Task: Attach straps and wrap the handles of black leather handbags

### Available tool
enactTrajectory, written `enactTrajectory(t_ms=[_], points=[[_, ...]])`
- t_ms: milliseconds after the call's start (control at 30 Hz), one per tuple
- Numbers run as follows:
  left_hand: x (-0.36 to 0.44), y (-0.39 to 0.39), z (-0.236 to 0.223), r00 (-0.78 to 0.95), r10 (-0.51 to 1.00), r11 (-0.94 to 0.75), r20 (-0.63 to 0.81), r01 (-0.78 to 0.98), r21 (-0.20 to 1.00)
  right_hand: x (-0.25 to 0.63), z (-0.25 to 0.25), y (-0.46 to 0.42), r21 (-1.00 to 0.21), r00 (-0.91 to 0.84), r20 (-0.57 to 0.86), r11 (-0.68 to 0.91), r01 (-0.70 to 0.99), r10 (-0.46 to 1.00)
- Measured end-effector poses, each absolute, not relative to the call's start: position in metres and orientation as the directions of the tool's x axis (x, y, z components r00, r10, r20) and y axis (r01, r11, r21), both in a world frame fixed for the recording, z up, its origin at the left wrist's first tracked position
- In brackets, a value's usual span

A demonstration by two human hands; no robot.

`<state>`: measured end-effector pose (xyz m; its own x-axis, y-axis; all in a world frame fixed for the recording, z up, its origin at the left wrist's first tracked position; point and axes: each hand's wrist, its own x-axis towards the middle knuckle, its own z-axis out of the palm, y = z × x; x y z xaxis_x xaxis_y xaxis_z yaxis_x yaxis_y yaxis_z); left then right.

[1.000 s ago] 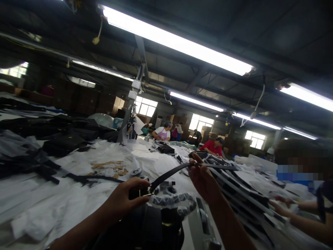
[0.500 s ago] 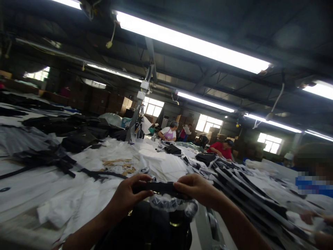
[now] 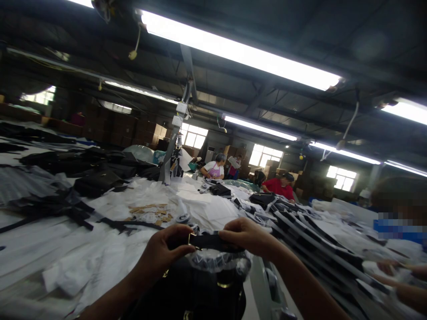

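My left hand [image 3: 160, 251] pinches a gold-coloured metal buckle [image 3: 190, 239] between thumb and fingertips. A short black strap [image 3: 208, 242] runs from that buckle to my right hand [image 3: 248, 238], whose fingers are closed on the strap's other end. Just below both hands, a roll of clear plastic wrapping [image 3: 216, 261] lies across the top of a black bag [image 3: 196, 289]. The bag is dark, with several gold metal fittings on it. Its lower part runs out of view.
White sheets [image 3: 110, 253] cover the table at left. Dark bags [image 3: 100, 182] lie farther back. Right of me is a stack of black-and-white strips [image 3: 310, 235], with a co-worker's hands [image 3: 390, 266] beyond. A grey post [image 3: 171, 155] rises ahead. Another person in red [image 3: 278, 189] works there.
The gold buckle now shows between my left fingertips, where the strap covered it earlier. My right hand has shifted slightly left and up. The view has turned a little.
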<state>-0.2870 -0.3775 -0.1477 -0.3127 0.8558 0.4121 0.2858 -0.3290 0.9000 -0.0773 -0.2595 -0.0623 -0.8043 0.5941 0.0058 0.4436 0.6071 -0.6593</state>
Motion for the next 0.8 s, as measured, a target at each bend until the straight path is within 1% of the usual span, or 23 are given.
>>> enactTrajectory(t_ms=[67, 100, 200, 267, 333, 400, 500, 600, 700, 800], points=[[-0.284, -0.377, -0.147, -0.311, 0.850, -0.333, 0.425, 0.307, 0.892, -0.087, -0.063, -0.271, -0.579, -0.817, 0.074, 0.691, 0.432, 0.572], [-0.284, -0.377, -0.147, -0.315, 0.844, -0.336, 0.434, 0.320, 0.886, -0.092, -0.064, -0.277, -0.522, -0.827, 0.147, 0.753, 0.401, 0.543], [-0.285, -0.377, -0.148, -0.314, 0.835, -0.349, 0.452, 0.334, 0.876, -0.107, -0.070, -0.291, -0.303, -0.836, 0.392, 0.912, 0.276, 0.383], [-0.289, -0.377, -0.150, -0.281, 0.844, -0.370, 0.457, 0.312, 0.875, -0.116, -0.074, -0.294, -0.190, -0.834, 0.457, 0.950, 0.249, 0.310], [-0.294, -0.377, -0.153, -0.251, 0.852, -0.385, 0.460, 0.295, 0.874, -0.122, -0.077, -0.294, -0.130, -0.844, 0.447, 0.955, 0.266, 0.296], [-0.298, -0.378, -0.156, -0.257, 0.851, -0.375, 0.459, 0.315, 0.872, -0.128, -0.078, -0.294, -0.089, -0.861, 0.413, 0.954, 0.285, 0.296], [-0.303, -0.382, -0.156, -0.312, 0.840, -0.309, 0.444, 0.397, 0.864, -0.132, -0.075, -0.297, -0.052, -0.884, 0.374, 0.958, 0.283, 0.281], [-0.310, -0.392, -0.147, -0.369, 0.819, -0.245, 0.440, 0.468, 0.849, -0.134, -0.067, -0.301, -0.033, -0.890, 0.385, 0.967, 0.252, 0.245], [-0.333, -0.409, -0.143, -0.483, 0.768, -0.123, 0.421, 0.533, 0.837, -0.132, -0.060, -0.299, 0.013, -0.885, 0.399, 0.963, 0.268, 0.241], [-0.384, -0.435, -0.164, -0.601, 0.724, 0.058, 0.340, 0.544, 0.837, -0.128, -0.058, -0.288, 0.037, -0.879, 0.395, 0.951, 0.305, 0.267]])
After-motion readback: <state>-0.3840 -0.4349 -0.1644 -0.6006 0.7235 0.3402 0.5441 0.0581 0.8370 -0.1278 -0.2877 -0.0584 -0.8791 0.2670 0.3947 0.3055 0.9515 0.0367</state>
